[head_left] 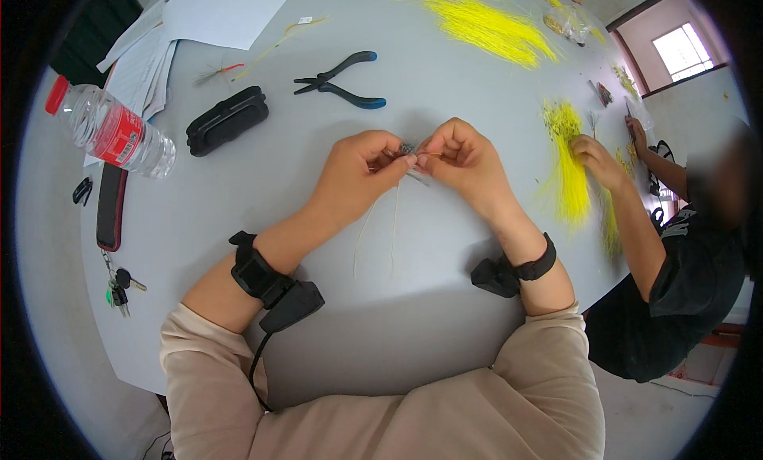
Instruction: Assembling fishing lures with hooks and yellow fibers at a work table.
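Near the centre of the frame, the person's left hand and right hand meet fingertip to fingertip. Between them is a small dark bundle, nearer the left hand, whose thumb and fingers pinch it. The right hand's thumb and forefinger close on a thin orange strand, which runs roughly sideways toward the bundle. Two pale strands hang below, their long axes pointing to the lower edge. Pliers lie above, apart from both hands. Fingers hide most of the bundle; whether the pale strands join it cannot be told.
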`<state>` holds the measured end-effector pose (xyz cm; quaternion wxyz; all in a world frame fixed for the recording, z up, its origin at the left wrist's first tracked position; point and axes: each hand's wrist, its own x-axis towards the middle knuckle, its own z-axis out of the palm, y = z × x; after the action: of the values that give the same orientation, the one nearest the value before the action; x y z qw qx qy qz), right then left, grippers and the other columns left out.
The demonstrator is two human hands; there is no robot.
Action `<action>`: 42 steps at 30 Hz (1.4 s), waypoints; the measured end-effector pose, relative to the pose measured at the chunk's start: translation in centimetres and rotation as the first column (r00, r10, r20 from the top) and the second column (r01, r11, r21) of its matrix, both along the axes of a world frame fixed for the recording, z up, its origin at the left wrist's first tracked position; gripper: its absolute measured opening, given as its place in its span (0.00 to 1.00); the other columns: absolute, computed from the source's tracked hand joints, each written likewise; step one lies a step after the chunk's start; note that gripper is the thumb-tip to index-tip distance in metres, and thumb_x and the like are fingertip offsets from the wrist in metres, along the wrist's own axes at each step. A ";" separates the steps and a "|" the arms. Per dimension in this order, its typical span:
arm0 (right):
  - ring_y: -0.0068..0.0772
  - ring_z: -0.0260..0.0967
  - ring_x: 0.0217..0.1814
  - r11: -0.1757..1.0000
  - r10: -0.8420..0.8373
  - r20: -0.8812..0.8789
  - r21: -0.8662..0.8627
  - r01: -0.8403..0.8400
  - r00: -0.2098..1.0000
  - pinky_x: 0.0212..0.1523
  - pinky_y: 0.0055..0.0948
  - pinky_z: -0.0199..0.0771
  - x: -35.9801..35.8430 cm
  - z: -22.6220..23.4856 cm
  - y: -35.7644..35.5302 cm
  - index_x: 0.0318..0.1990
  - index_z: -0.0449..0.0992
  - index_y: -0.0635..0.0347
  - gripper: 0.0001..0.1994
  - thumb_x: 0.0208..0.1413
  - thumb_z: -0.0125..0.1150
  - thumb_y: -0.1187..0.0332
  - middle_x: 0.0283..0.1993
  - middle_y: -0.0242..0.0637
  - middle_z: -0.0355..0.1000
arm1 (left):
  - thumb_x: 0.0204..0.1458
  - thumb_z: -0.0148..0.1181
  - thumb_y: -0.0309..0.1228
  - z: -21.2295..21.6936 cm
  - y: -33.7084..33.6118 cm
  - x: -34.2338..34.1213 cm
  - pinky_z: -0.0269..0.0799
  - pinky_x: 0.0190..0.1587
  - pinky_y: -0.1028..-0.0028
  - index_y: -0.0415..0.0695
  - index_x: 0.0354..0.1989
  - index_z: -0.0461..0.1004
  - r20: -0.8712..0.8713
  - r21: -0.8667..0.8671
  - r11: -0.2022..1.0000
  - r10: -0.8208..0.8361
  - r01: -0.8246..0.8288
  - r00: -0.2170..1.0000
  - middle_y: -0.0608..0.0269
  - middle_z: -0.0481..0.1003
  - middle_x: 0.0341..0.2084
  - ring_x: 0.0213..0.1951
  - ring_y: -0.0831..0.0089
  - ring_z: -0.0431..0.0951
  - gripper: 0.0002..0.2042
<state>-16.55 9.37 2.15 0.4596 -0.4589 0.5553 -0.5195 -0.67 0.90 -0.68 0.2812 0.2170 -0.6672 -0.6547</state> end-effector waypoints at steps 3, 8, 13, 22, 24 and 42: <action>0.17 0.66 0.33 0.997 -0.027 -0.046 -0.070 0.024 0.999 0.34 0.17 0.66 0.2 -0.6 -0.1 0.31 0.64 0.61 0.08 0.46 0.56 0.82 0.28 0.28 0.67 | 0.49 0.57 0.25 -0.4 0.1 0.0 0.59 0.23 0.86 0.39 0.28 0.71 0.025 -0.081 0.997 0.007 -0.005 1.000 0.72 0.68 0.19 0.22 0.88 0.66 0.03; 0.14 0.60 0.29 0.995 -0.021 -0.168 -0.096 0.005 0.986 0.31 0.17 0.63 0.1 -1.2 -0.1 0.30 0.63 0.58 0.10 0.42 0.57 0.81 0.26 0.25 0.64 | 0.47 0.59 0.25 -0.7 0.1 0.0 0.60 0.24 0.83 0.38 0.25 0.69 0.111 -0.234 0.972 0.055 -0.028 0.992 0.72 0.67 0.18 0.22 0.87 0.63 0.06; 0.16 0.60 0.29 0.995 -0.049 -0.324 -0.102 0.016 0.945 0.31 0.18 0.63 0.1 -0.3 -0.2 0.28 0.63 0.57 0.10 0.41 0.57 0.80 0.26 0.26 0.64 | 0.44 0.60 0.25 0.3 0.3 -0.1 0.63 0.24 0.77 0.37 0.23 0.68 0.105 -0.214 0.976 0.055 -0.031 0.993 0.64 0.68 0.17 0.20 0.79 0.65 0.06; 0.20 0.61 0.30 0.998 0.018 -0.325 -0.059 -0.040 0.945 0.33 0.21 0.65 -0.7 0.8 0.3 0.29 0.62 0.61 0.10 0.40 0.57 0.81 0.26 0.30 0.65 | 0.47 0.60 0.24 0.6 0.5 0.2 0.61 0.22 0.82 0.37 0.22 0.67 0.080 -0.242 0.970 0.018 0.002 0.997 0.70 0.67 0.16 0.21 0.86 0.64 0.08; 0.21 0.61 0.30 0.997 0.021 -0.360 -0.066 -0.048 0.933 0.33 0.22 0.65 -0.7 1.2 0.7 0.29 0.62 0.61 0.10 0.40 0.57 0.80 0.26 0.30 0.65 | 0.47 0.59 0.24 0.7 0.7 0.2 0.61 0.22 0.82 0.37 0.22 0.66 0.066 -0.224 0.975 0.003 0.012 0.998 0.70 0.67 0.16 0.20 0.86 0.64 0.08; 0.19 0.60 0.31 0.992 0.127 -0.310 0.026 -0.126 0.942 0.34 0.20 0.64 -1.5 2.4 2.3 0.30 0.61 0.59 0.12 0.39 0.55 0.83 0.29 0.29 0.64 | 0.45 0.61 0.23 1.9 1.0 0.1 0.59 0.21 0.82 0.38 0.20 0.65 0.066 -0.215 0.969 -0.110 0.121 0.992 0.69 0.67 0.15 0.19 0.86 0.64 0.09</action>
<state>-18.07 11.66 4.59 0.4001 -0.5683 0.5916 -0.4087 -0.56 1.94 1.23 0.2466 0.1633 -0.7539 -0.5866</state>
